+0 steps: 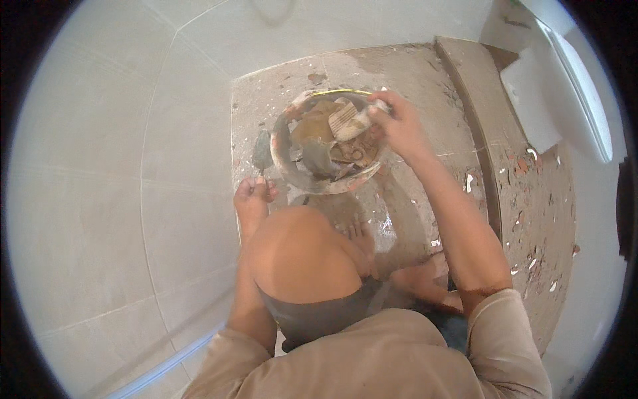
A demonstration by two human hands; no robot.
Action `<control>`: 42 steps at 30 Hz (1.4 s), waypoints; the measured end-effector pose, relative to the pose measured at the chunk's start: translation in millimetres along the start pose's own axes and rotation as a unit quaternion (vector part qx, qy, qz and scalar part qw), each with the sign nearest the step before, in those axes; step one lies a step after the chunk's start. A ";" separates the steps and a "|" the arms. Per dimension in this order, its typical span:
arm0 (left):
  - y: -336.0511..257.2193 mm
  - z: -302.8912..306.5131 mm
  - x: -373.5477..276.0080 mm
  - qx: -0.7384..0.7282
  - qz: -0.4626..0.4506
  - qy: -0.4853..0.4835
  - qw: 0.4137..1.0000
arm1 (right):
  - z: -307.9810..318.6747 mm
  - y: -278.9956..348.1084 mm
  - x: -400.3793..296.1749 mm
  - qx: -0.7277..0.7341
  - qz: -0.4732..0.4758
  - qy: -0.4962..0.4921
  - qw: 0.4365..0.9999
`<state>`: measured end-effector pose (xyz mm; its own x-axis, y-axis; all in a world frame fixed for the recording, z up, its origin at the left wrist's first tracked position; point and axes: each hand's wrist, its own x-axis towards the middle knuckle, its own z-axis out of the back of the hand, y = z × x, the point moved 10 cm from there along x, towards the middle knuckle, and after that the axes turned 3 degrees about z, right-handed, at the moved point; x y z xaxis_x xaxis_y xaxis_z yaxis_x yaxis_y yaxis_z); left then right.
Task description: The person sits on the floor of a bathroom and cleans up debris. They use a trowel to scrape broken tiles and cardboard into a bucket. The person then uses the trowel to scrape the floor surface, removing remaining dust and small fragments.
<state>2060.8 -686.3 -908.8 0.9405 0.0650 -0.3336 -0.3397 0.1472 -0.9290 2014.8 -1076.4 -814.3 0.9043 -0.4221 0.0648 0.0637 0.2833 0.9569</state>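
A round, stained basin point(280, 149) stands on the dusty floor before me, filled with rubble, cardboard and a grey, curved container point(317, 157). Over its right rim my right hand point(391, 115) grips a whitish object whose kind is unclear; a pale piece bearing print point(344, 122) lies just left of it. My left hand point(256, 193), by the wall left of my knee, is closed around the handle of a trowel, its grey blade point(261, 149) pointing away from me beside the basin.
Tiled wall point(99, 164) rises close on the left and ahead. A raised floor ledge point(468, 104) runs along the right, with scattered white and reddish chips beyond it. A white toilet point(553, 95) is at the upper right. My bare feet point(361, 242) are close behind the basin.
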 end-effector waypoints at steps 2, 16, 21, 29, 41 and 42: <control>8.2 5.8 0.2 -0.018 0.009 -0.025 0.999 | 4.7 -9.3 -10.7 0.073 -0.040 -0.004 0.997; 100.3 150.8 12.7 0.135 -0.033 -0.280 0.950 | -24.7 -33.5 -81.7 -0.278 0.073 0.101 0.953; 112.6 54.5 82.7 0.361 -0.035 -0.142 0.921 | 26.0 -7.9 -94.9 -0.385 0.157 -0.026 0.909; 171.4 31.9 193.1 0.552 -0.121 -0.070 0.822 | 158.3 -109.7 -228.8 -0.429 -0.101 -0.190 0.877; -152.5 -28.3 -13.0 0.168 -0.301 0.032 0.938 | 136.4 -72.1 -338.8 -0.185 -0.167 -0.225 0.942; -178.4 -56.6 -38.3 0.175 -0.309 0.097 0.930 | 135.4 -37.1 -321.5 -0.170 -0.149 -0.193 0.955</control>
<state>2086.0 -770.9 -739.3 0.9302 -0.3133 0.1913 0.3146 0.4119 -0.8552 1664.6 -1067.7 -832.3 0.6054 -0.7952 -0.0329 0.4862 0.3368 0.8063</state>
